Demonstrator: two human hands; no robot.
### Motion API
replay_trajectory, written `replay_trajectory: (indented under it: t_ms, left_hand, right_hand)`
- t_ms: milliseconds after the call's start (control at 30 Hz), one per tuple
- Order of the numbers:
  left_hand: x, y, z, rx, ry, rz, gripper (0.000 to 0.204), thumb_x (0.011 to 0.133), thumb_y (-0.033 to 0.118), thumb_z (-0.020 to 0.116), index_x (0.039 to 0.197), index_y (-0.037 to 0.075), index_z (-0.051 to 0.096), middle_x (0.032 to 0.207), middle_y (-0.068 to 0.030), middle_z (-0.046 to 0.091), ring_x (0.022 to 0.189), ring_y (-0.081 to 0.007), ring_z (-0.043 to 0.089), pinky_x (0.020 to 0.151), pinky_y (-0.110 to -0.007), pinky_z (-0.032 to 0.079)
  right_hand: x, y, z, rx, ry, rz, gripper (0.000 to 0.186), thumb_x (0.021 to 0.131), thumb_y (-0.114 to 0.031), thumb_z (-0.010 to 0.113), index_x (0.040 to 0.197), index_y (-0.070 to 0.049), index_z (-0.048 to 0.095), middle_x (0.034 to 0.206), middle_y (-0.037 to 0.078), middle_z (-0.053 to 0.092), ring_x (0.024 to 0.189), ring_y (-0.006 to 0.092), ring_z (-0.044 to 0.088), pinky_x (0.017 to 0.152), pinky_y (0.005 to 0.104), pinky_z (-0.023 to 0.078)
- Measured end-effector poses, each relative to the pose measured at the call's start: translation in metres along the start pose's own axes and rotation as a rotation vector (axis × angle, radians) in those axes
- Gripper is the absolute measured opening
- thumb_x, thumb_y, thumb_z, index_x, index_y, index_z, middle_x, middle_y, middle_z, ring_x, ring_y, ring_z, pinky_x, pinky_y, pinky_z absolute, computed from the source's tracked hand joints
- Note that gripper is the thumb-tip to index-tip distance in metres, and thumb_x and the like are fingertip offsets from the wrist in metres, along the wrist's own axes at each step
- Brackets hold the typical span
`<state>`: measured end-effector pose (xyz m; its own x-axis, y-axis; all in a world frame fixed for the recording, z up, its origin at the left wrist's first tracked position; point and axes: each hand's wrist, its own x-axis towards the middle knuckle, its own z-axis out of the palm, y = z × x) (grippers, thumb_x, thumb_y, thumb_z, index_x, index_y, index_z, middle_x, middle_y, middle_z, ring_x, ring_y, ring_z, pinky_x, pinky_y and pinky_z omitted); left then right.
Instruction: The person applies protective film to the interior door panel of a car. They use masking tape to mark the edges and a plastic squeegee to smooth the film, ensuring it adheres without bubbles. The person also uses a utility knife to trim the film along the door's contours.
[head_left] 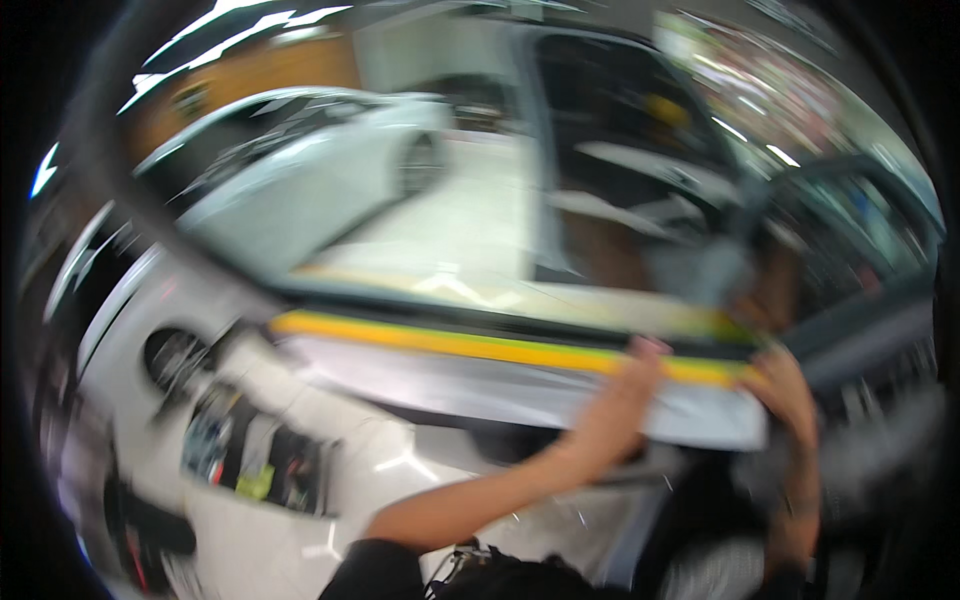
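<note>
Left hand (626, 398) and right hand (787, 393) at yellow tape (460, 345); white sheet (708, 416) just below fingers. Blurred: can't tell if pinching or spread.

Strip, one: long, narrow, flat, yellow (450, 342), with a yellow-green upper edge; lying nearly straight and sloping slightly down from 9 o'clock toward between 3 and 4 o'clock; running just below a dark window ledge (500, 322), on its 6 o'clock side.

Sheet, one: pale, silvery-white (500, 385), smooth, faintly glossy; extending along the strip's 6 o'clock side; hanging as a broad band; showing a squared lower corner toward 4 o'clock, where it is looking whitest. Blur is hiding whether strip and sheet are forming one piece.
</note>
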<state>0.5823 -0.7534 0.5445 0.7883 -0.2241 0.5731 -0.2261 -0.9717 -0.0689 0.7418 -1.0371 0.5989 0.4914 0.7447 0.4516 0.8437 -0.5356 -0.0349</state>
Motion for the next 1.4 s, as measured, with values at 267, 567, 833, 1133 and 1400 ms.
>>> replay_trajectory:
  t_ms: [267, 567, 833, 1133, 1400]
  left_hand:
    - [0.001, 0.075, 0.027, -0.04, 0.136, 0.079, 0.058, 0.093, 0.016, 0.039, 0.144, -0.01, 0.032, 0.156, -0.0247, 0.023, 0.147, -0.0358, 0.018, 0.121, -0.041, 0.012]
    - [-0.026, 0.065, 0.004, 0.179, -0.009, 0.149, 0.065, 0.085, 0.017, 0.046, 0.145, -0.006, 0.032, 0.153, -0.0196, 0.031, 0.144, -0.0298, 0.027, 0.115, -0.044, 0.023]
    - [-0.007, 0.081, 0.001, 0.055, -0.077, 0.231, 0.06, 0.088, 0.01, 0.05, 0.144, -0.006, 0.036, 0.157, -0.0217, 0.024, 0.147, -0.0344, 0.022, 0.117, -0.048, 0.018]
    - [-0.009, 0.078, -0.004, -0.048, -0.056, 0.174, 0.077, 0.074, 0.0, 0.061, 0.144, -0.009, 0.03, 0.155, -0.0256, 0.023, 0.145, -0.0396, 0.023, 0.114, -0.054, 0.022]
    - [-0.01, 0.08, -0.005, 0.128, -0.082, 0.153, 0.056, 0.089, 0.01, 0.049, 0.142, -0.004, 0.04, 0.156, -0.0199, 0.027, 0.147, -0.0326, 0.022, 0.119, -0.047, 0.011]
  right_hand:
    - [-0.084, 0.027, -0.05, 0.202, -0.347, 0.661, 0.029, 0.062, -0.021, 0.074, 0.066, -0.003, 0.052, 0.069, 0.007, 0.044, 0.066, 0.0275, 0.043, 0.065, 0.0423, 0.038]
    - [-0.09, -0.057, -0.038, 0.32, -0.072, 0.455, 0.031, 0.071, -0.024, 0.078, 0.063, 0.001, 0.062, 0.06, 0.01, 0.055, 0.057, 0.0183, 0.052, 0.054, 0.0357, 0.04]
    - [-0.087, -0.077, -0.039, 0.045, 0.226, 0.477, 0.039, 0.065, -0.02, 0.086, 0.067, 0.002, 0.053, 0.073, 0.011, 0.054, 0.061, 0.024, 0.054, 0.055, 0.034, 0.044]
    - [-0.102, -0.11, -0.025, -0.208, 0.624, -0.016, 0.043, 0.064, -0.013, 0.087, 0.063, -0.006, 0.044, 0.085, 0.011, 0.053, 0.072, 0.0239, 0.055, 0.056, 0.032, 0.046]
    - [-0.115, -0.117, -0.004, -0.116, 0.662, -0.146, 0.046, 0.066, -0.016, 0.089, 0.075, -0.011, 0.044, 0.094, 0.011, 0.05, 0.082, 0.0239, 0.054, 0.066, 0.035, 0.048]
